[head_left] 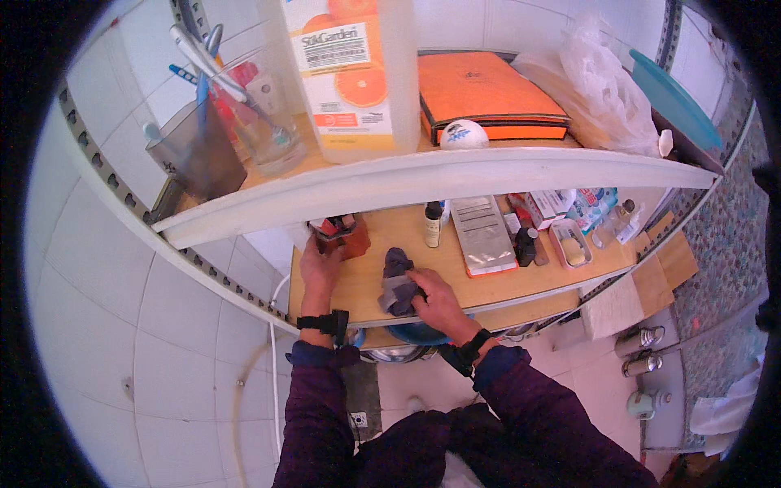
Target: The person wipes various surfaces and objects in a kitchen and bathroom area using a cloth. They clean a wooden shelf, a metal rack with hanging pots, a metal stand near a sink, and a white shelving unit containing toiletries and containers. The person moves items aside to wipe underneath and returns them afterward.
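Observation:
My left hand (320, 265) grips a small reddish-brown container (360, 240) at the left end of the middle wooden shelf (366, 287). Small items stick out of its top, too partly covered to identify. In my right hand (439, 299) is a crumpled grey-purple cloth (398, 285), resting on the shelf board near its front edge. Behind the cloth stands a small dark bottle with a pale label (432, 226). To the right of that bottle lies a flat silver packet (484, 235).
A white-edged upper shelf (439, 168) overhangs my hands, carrying a large bottle with orange pictures (348, 79), an orange box (488, 91) and a toothbrush cup (198, 152). Further right on the middle shelf are a soap dish (570, 244) and cartons (549, 207). Basins (421, 332) sit below.

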Demonstrator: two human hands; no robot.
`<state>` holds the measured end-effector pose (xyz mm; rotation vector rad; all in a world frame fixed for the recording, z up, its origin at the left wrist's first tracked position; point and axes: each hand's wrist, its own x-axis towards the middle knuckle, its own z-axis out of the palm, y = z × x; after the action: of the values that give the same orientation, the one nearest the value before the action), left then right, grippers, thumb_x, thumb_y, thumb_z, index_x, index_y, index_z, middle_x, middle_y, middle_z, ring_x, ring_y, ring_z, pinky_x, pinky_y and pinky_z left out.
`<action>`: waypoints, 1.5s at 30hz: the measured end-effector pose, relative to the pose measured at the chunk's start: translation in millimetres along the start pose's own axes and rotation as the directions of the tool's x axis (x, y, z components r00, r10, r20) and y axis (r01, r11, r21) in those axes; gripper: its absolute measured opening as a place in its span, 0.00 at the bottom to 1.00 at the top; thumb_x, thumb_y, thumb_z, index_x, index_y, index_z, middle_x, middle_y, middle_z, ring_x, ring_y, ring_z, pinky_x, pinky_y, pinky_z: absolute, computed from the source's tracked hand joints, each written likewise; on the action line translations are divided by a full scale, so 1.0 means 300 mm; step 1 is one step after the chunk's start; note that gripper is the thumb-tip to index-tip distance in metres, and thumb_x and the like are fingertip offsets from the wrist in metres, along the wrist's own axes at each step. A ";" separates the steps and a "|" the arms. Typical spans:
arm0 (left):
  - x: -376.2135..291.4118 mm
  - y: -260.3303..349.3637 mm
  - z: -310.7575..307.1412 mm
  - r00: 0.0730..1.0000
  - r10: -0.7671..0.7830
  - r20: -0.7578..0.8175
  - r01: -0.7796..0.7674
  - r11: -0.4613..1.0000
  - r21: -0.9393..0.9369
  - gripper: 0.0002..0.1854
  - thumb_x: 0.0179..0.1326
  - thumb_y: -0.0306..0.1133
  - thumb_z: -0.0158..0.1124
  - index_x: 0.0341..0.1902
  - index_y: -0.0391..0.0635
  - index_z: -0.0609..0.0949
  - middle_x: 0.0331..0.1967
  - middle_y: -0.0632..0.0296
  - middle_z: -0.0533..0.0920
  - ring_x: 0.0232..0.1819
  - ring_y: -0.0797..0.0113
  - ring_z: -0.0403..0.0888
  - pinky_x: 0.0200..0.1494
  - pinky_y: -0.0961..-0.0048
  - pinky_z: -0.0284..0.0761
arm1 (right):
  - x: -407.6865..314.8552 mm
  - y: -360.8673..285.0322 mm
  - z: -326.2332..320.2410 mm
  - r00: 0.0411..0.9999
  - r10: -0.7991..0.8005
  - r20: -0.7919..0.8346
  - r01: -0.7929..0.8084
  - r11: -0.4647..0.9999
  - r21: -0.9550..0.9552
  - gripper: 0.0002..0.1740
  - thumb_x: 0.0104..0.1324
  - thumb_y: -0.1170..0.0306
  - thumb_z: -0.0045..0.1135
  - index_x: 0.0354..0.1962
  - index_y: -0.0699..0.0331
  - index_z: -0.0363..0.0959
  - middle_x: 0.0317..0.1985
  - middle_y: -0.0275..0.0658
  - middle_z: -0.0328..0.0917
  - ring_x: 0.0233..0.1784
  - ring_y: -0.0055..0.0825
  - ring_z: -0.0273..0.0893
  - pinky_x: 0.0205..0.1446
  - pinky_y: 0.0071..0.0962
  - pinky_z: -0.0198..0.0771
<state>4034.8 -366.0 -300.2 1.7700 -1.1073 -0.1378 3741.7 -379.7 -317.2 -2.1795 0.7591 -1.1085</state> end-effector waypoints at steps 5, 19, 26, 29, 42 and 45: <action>0.001 0.005 0.004 0.998 -0.063 0.011 0.062 0.994 0.089 0.27 0.58 0.35 0.74 0.60 0.40 0.80 0.50 0.50 0.88 0.52 0.55 0.87 0.53 0.62 0.81 | -0.003 -0.004 -0.001 1.000 0.020 0.004 -0.020 1.000 -0.002 0.29 0.55 0.79 0.58 0.58 0.66 0.74 0.55 0.53 0.77 0.61 0.53 0.74 0.66 0.42 0.71; -0.074 0.374 0.142 0.975 0.077 0.209 -0.072 0.997 -0.033 0.21 0.60 0.38 0.72 0.55 0.42 0.82 0.41 0.51 0.87 0.41 0.57 0.86 0.46 0.59 0.80 | -0.001 -0.009 -0.004 0.998 0.030 -0.051 -0.027 0.997 0.076 0.27 0.56 0.78 0.57 0.56 0.66 0.75 0.54 0.54 0.78 0.60 0.55 0.74 0.67 0.47 0.71; 0.006 0.490 0.384 0.904 0.330 0.274 -0.339 0.941 -0.015 0.32 0.56 0.44 0.76 0.61 0.38 0.80 0.49 0.46 0.86 0.49 0.51 0.86 0.54 0.58 0.81 | 0.004 -0.016 -0.025 0.995 0.084 -0.049 -0.077 0.989 0.123 0.24 0.55 0.79 0.57 0.52 0.66 0.76 0.51 0.55 0.79 0.58 0.57 0.74 0.66 0.48 0.70; 0.028 0.482 0.424 0.888 0.248 0.387 -0.293 0.954 0.061 0.31 0.56 0.45 0.75 0.57 0.36 0.80 0.47 0.44 0.86 0.50 0.48 0.86 0.54 0.57 0.80 | 0.006 -0.008 -0.021 0.993 0.085 -0.081 -0.075 0.990 0.121 0.24 0.54 0.80 0.58 0.51 0.66 0.76 0.50 0.54 0.79 0.57 0.56 0.75 0.64 0.47 0.72; -0.031 0.372 0.139 0.916 0.196 0.350 -0.215 0.976 0.017 0.23 0.58 0.39 0.76 0.51 0.37 0.82 0.43 0.50 0.88 0.46 0.57 0.87 0.51 0.64 0.80 | 0.004 0.048 0.015 0.893 0.266 -0.362 -0.180 0.950 0.255 0.28 0.60 0.82 0.53 0.60 0.67 0.71 0.51 0.52 0.80 0.57 0.46 0.80 0.63 0.36 0.74; -0.066 0.355 0.087 0.903 0.146 0.405 -0.131 0.989 -0.064 0.23 0.58 0.36 0.76 0.54 0.38 0.82 0.45 0.53 0.88 0.48 0.61 0.87 0.52 0.65 0.81 | 0.023 0.055 0.011 0.846 0.348 -0.404 -0.246 0.927 0.284 0.28 0.62 0.83 0.50 0.61 0.68 0.71 0.52 0.48 0.81 0.57 0.39 0.80 0.64 0.34 0.73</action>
<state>3944.1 -377.7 -236.9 1.6636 -1.5171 -0.4560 3744.3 -394.7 -326.9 -1.5613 1.0749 -1.4677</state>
